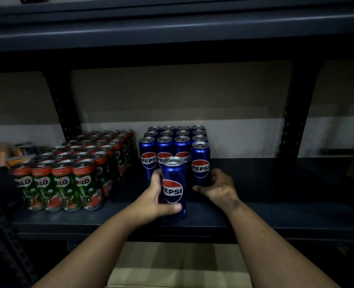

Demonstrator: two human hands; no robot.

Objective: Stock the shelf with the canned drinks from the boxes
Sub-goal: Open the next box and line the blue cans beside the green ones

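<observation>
Can point(173, 188) gripped upright in left hand point(151, 201), at shelf point(275, 215) front edge, ahead of Pepsi block point(165, 142). Right hand point(217, 188) curls round front-right can point(200, 163) of the block, steadying it. Advice: slide the held can straight back into the gap left of that one, label forward, base flat, without nudging neighbours.

Your way in lies right of the blue Pepsi cans point(173, 140); green Milo cans point(72, 173) wall off the dark metal shelf point(275, 204) at left.
</observation>
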